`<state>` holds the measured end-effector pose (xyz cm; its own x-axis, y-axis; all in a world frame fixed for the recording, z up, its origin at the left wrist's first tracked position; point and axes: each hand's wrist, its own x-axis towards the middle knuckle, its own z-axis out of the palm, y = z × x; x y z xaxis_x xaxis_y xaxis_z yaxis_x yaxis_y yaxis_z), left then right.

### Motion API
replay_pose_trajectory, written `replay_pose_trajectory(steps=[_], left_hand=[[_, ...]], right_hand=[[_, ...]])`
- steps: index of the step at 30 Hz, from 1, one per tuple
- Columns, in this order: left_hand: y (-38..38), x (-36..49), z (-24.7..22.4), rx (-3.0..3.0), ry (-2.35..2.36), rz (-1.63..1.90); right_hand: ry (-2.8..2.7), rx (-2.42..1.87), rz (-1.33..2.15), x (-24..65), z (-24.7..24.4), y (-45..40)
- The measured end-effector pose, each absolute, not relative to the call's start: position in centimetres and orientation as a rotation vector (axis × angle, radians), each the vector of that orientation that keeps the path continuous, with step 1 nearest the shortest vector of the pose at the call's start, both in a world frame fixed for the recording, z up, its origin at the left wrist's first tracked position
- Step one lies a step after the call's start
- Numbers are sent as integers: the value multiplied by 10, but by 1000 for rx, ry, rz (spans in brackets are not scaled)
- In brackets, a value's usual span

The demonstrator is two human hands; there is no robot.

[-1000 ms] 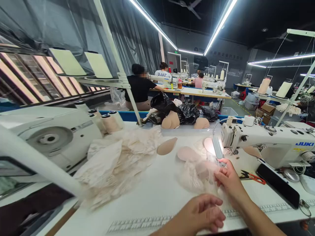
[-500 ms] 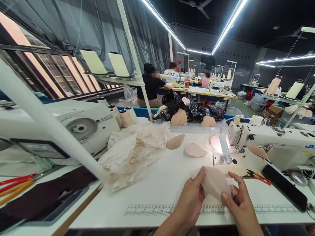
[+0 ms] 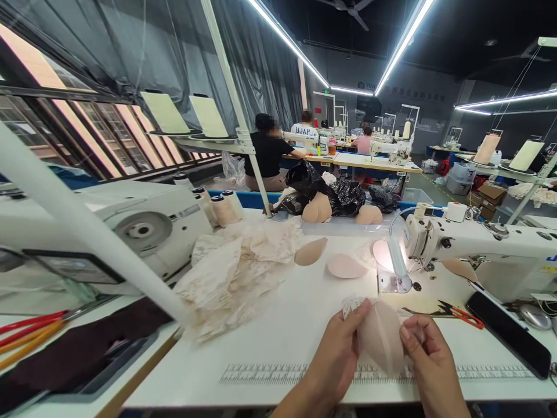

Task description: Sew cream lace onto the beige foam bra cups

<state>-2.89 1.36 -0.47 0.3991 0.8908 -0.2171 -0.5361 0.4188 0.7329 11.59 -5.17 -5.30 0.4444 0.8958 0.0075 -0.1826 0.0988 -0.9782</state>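
Between my hands, above the ruler on the white table, is a beige cup piece with a pale seam line and lace at its upper left edge. My left hand grips its left side, thumb on top. My right hand pinches sheer fabric at its right edge between thumb and fingers. Beyond them lie a pink pad and a tan pad. Another pad rests by the lit needle area of the sewing machine.
Cream lace fabric is heaped to the left. Orange-handled snips and a black phone lie right. A slanted white pole crosses the left side. Black bags stand behind; people sit at machines farther off.
The cup piece has turned more upright and its seam line now faces me. My right hand's fingers have closed in on its edge, where they were more spread before.
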Motion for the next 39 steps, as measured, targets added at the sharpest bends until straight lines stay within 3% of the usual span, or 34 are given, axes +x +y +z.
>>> replay_pose_trajectory(steps=[20, 27, 30, 36, 39], left_hand=[[15, -24, 1, 676, 659, 938], [27, -39, 32, 914, 556, 782], [41, -50, 52, 1445, 388, 449], [92, -29, 30, 2534, 51, 182], [108, -17, 19, 2653, 135, 118]], right_hand=[[-740, -1228, 886, 124, -65, -48], [-1027, -1084, 1195, 144, -67, -53], [-1422, -1195, 954, 167, -47, -40], [-2333, -1126, -93, 213, -30, 20], [-2356, -1140, -173, 224, -44, 35]])
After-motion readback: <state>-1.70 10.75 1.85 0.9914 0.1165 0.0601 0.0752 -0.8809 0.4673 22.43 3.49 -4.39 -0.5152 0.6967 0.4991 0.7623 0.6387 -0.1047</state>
